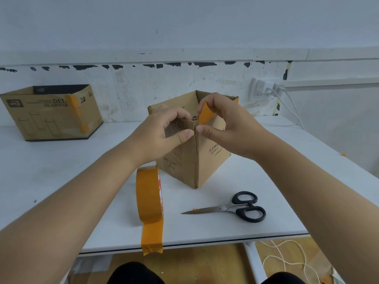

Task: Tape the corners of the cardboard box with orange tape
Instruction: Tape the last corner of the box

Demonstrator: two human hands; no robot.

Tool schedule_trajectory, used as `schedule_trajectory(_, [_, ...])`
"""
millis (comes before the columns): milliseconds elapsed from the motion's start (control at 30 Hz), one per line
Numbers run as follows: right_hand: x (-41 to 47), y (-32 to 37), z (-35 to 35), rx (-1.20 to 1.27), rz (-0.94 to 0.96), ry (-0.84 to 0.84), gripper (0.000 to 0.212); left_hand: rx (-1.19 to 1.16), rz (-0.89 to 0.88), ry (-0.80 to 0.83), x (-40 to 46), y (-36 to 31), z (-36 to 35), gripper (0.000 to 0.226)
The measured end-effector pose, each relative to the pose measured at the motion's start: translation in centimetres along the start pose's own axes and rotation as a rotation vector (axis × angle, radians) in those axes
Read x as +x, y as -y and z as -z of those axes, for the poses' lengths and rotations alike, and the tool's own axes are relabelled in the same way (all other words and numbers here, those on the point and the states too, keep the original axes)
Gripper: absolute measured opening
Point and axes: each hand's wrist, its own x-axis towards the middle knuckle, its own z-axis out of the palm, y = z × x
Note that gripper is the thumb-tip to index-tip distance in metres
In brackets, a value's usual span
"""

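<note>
**Tape strip poised above the near corner**

Head view: our left hand (167,130) pinches the top of the near vertical corner of the cardboard box (213,156), which stands on the table (61,171) straight ahead of us. Our right hand (223,125) pinches a short orange tape strip (206,114) just above that corner, so it is nearer. The edge runs straight down, and we judge the strip must follow it.

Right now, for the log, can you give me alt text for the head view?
Both hands work at the near top corner of an open cardboard box: the right hand pinches an orange tape strip there, the left hand grips the corner. An orange tape roll and scissors lie on the white table.
</note>
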Motion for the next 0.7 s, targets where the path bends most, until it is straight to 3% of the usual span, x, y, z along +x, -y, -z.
schedule_trajectory(700, [-1.0, -0.7, -0.8, -0.164, 0.043, 0.009, 0.044, 0.117, -0.036, -0.013, -0.1, 0.6, -0.5, 0.036])
